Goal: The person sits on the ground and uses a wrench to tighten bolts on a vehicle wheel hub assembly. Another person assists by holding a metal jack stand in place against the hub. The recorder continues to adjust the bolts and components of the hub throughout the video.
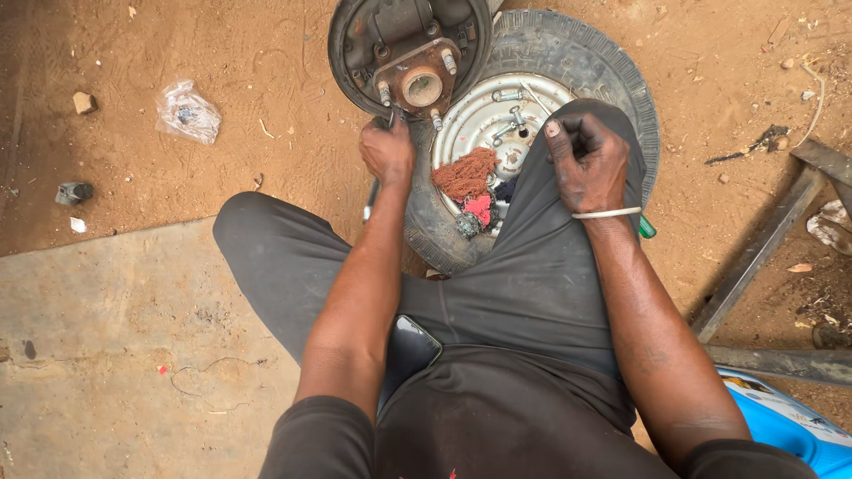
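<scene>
Both hands are busy: my left hand [387,151] is clenched round a dark tool handle [374,197] just under the rusty wheel hub [417,84]; my right hand [587,160] rests loosely curled on my raised knee, holding nothing I can see. I judge the tool wants a square seat on the stud [384,93] and steady pressure. Far left of my left hand lies a crumpled clear plastic bag [187,111]; between my hands, the wheel [568,62] holds rags [466,173] and bolts [508,95]. Below my right elbow sits a blue package [790,426].
</scene>
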